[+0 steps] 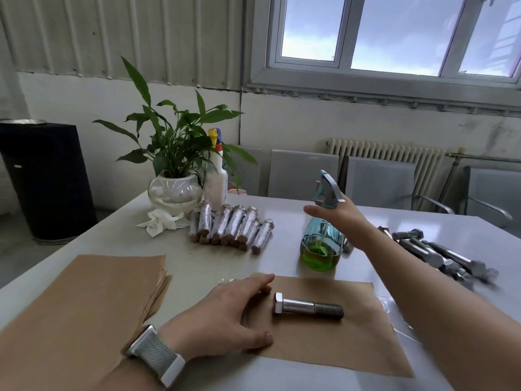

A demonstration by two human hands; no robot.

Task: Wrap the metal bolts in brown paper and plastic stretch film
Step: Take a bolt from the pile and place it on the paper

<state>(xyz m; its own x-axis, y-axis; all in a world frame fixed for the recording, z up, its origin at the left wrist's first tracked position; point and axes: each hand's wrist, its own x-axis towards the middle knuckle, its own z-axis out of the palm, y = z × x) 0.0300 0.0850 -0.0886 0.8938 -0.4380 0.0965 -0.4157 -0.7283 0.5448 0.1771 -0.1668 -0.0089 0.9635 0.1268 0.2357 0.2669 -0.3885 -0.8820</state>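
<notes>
On your bench [282, 258], in the upper left of the frame, a potted plant [174, 153] stands in a glass bowl, with a white spray bottle [216, 179] just beside it and a crumpled tissue [160, 222] in front. Near the middle lies a row of wrapped bolts [231, 228], shiny with film, touching one another. At the left a stack of brown paper sheets [84, 300] lies flat. At the right edge a pile of bare metal bolts [439, 253] lies behind your right forearm.

One bolt [308, 306] lies on its side on a single brown paper sheet [332, 334] in the lower middle, its hex head toward the left.

Your left hand [222, 314] rests flat on the left edge of this sheet, fingers relaxed and spread, just beside the bolt head but apart from it. Your right hand [341, 215] is at the neck of a blue spray bottle [321, 244] with green liquid; the fingers look mostly straight, and you cannot tell if they really grip it.

A clear plastic film [394, 309] shows under the sheet at the right, hard to make out. Your right arm hides part of it.
</notes>
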